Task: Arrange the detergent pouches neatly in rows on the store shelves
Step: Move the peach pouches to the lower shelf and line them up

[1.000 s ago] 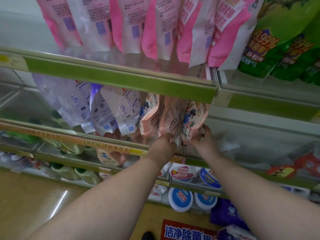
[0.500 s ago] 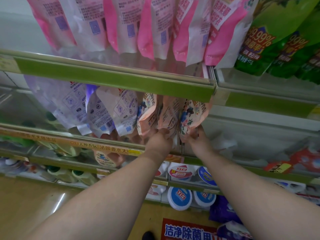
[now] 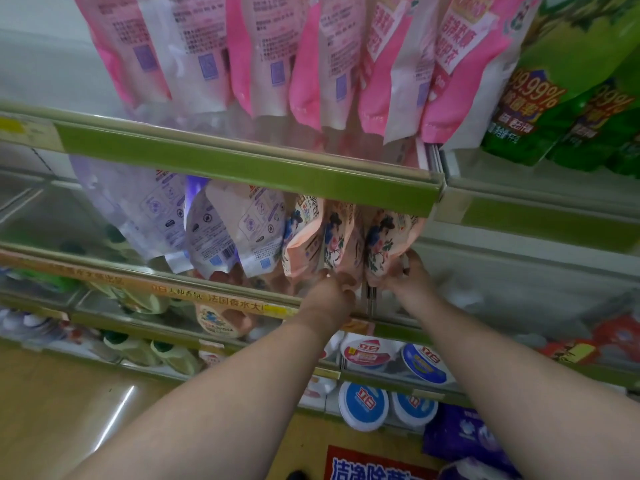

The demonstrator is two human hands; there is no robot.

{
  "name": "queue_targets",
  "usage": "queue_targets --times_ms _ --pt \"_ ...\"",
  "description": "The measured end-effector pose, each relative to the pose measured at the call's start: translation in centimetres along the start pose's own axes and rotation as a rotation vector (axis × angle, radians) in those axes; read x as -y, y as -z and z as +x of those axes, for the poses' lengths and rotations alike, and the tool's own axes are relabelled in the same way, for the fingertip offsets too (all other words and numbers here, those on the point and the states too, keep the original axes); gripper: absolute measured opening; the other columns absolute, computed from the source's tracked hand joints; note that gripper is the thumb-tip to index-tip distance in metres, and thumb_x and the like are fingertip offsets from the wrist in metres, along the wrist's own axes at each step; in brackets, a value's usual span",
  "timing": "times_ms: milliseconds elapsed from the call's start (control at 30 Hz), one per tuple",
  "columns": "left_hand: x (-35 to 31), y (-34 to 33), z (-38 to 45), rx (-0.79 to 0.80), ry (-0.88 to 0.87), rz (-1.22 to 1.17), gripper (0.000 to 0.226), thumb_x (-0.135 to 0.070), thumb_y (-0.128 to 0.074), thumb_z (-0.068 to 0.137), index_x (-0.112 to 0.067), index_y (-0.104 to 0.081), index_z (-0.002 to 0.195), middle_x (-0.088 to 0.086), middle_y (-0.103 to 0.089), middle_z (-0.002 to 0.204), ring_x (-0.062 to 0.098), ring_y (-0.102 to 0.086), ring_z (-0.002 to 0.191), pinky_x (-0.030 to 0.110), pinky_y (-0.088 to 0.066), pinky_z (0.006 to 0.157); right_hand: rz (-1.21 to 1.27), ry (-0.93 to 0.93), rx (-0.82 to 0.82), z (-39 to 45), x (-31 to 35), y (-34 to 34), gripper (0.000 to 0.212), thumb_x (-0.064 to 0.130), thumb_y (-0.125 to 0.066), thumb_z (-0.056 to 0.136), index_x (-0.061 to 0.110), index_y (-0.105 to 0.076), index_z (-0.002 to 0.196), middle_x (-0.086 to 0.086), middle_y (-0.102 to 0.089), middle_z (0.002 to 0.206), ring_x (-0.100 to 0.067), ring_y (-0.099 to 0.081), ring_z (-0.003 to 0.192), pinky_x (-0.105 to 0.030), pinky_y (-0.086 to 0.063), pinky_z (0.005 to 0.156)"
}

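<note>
A: Why are both hands so low on those packs?

B: My guess is it's to square them up from the base. The left hand (image 3: pixel 330 289) curls its fingers around the bottom edge of a peach floral pouch (image 3: pixel 337 242), and the right hand (image 3: pixel 408 273) pinches the bottom of the neighbouring floral pouch (image 3: pixel 386 242). Holding the bottoms probably lets the person slide them into line on the middle shelf (image 3: pixel 221 289).

A: And how do the pouches look?

B: Soft and peach-coloured, printed with dark flowers, standing upright but leaning slightly, packed against each other. To their left stand the lilac-white pouches (image 3: pixel 214 230), tilted.

A: Farther back?

B: On the upper shelf, behind its green rail (image 3: pixel 242 162), the pink pouches (image 3: pixel 311 57) stand in a fairly even row, with green pouches (image 3: pixel 561 91) beside them on the right.
</note>
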State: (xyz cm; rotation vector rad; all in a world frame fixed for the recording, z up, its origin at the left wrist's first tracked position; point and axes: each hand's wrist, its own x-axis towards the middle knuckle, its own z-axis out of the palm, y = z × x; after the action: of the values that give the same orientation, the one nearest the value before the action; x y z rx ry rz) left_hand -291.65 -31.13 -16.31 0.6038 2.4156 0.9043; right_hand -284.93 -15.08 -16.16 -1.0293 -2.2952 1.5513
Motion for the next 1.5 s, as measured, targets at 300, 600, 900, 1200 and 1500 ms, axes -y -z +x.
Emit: queue_targets --times_ms 300,600,900,1200,1500 --pt "1.0 0.1 0.0 -0.004 0.045 0.021 0.036 -0.019 -0.049 0.099 -0.028 -0.063 0.131 0.01 -0.042 0.149 0.033 -0.055 0.124 0.038 -0.047 0.104 0.0 -0.001 -0.021 0.3 -0.5 1.0 0.073 0.01 -0.074 0.092 0.02 -0.037 0.155 -0.001 -0.053 0.128 0.004 -0.048 0.08 -0.004 -0.04 0.04" --pt "0.1 0.7 0.2 -0.044 0.018 0.068 0.031 -0.025 -0.044 0.101 -0.019 -0.068 0.12 0.012 -0.062 0.126 0.033 -0.063 0.109 0.04 -0.051 0.099 -0.075 0.028 -0.091 -0.7 0.3 1.5 0.06 0.028 -0.068 0.098 0.017 -0.043 0.151 -0.014 -0.057 0.136 0.004 -0.045 0.073 -0.001 -0.034 0.037" --pt "0.3 0.6 -1.3 -0.054 0.052 -0.029 0.033 -0.034 -0.046 0.099 -0.023 -0.061 0.127 0.012 -0.062 0.122 0.031 -0.063 0.099 0.034 -0.049 0.074 -0.152 0.024 -0.095 -3.0 -0.1 1.4 0.07 0.034 -0.072 0.093 0.025 -0.039 0.153 -0.01 -0.054 0.146 -0.002 -0.052 0.078 -0.019 -0.043 0.062" --pt "-1.2 2.2 -4.7 -0.179 0.048 -0.06 0.045 -0.035 -0.051 0.101 -0.022 -0.052 0.144 0.012 -0.05 0.15 0.035 -0.054 0.128 0.041 -0.047 0.105 -0.119 0.027 0.01 -5.5 1.1 2.0 0.06 0.052 -0.074 0.087 0.028 -0.051 0.137 0.006 -0.059 0.119 -0.02 -0.059 0.104 -0.037 -0.046 0.086" --pt "0.9 2.9 -11.4 -0.311 0.112 -0.081 0.042 -0.04 -0.051 0.1 -0.026 -0.054 0.139 0.007 -0.062 0.129 0.029 -0.065 0.098 0.037 -0.052 0.078 -0.148 0.039 0.063 -8.7 -0.1 -0.4 0.045 0.039 -0.065 0.092 0.028 -0.054 0.134 0.001 -0.066 0.122 -0.027 -0.065 0.106 -0.041 -0.053 0.091"
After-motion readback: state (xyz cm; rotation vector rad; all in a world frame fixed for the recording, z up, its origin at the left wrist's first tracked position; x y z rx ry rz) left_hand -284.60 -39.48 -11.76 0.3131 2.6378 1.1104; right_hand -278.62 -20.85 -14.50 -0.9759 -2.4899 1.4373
